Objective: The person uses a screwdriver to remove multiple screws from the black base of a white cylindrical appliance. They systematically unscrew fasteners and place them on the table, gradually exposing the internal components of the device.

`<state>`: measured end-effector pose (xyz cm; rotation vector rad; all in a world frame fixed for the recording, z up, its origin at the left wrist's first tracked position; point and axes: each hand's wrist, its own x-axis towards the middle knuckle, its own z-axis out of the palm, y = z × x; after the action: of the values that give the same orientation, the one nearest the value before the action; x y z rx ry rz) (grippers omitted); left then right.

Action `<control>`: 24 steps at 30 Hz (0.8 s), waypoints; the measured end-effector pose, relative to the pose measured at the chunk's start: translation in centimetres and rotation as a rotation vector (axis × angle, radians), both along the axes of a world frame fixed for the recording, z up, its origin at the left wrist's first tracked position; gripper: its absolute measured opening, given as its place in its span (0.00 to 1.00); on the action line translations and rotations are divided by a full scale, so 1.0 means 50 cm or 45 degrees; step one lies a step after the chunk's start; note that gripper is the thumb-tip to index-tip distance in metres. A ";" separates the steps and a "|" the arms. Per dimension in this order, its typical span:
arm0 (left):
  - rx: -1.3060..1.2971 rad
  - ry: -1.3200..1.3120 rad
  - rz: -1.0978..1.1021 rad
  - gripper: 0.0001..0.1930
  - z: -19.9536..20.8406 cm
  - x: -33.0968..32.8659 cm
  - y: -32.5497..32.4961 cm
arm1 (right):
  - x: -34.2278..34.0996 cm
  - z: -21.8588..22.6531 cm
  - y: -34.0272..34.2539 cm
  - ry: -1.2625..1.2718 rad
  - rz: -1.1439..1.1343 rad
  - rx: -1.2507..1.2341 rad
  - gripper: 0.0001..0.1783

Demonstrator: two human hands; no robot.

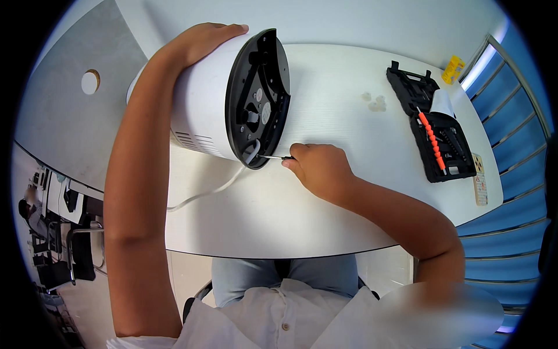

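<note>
A white, rounded household appliance (200, 107) lies on its side on the white table, its black underside (261, 110) facing right. My left hand (203, 42) holds its far upper side, the forearm reaching along it; some fingertips are hidden behind the shell. Between the thumb and fingers of my right hand (321, 166) is a slim screwdriver (273, 157). Its metal shaft points left, and the tip meets the near end of the underside, beside the cord's exit. The pale power cord (218, 189) trails from there toward the left.
On the right, a black tool case (439, 145) lies open, with an orange flexible shaft (431, 139) across it. A yellow box (453, 70) stands behind, and a beige card-like item (480, 180) lies beside the case. Metal railings (511, 128) border the right side. A grey table (70, 116) adjoins at left.
</note>
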<state>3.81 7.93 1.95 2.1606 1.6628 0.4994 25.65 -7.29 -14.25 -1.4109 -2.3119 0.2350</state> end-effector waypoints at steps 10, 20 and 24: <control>0.045 0.023 0.028 0.33 0.001 -0.001 -0.011 | 0.012 0.054 0.048 0.633 -0.038 -1.545 0.19; 0.046 0.093 0.046 0.33 0.004 -0.002 -0.002 | -0.001 -0.019 -0.015 0.294 0.080 0.104 0.09; 0.039 0.103 0.043 0.33 0.003 -0.007 -0.002 | -0.016 -0.027 -0.024 -0.379 -0.073 0.649 0.09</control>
<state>3.45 7.85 2.13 2.2047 1.7481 0.4554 24.86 -8.49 -15.60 -1.3036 -2.3172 -0.5804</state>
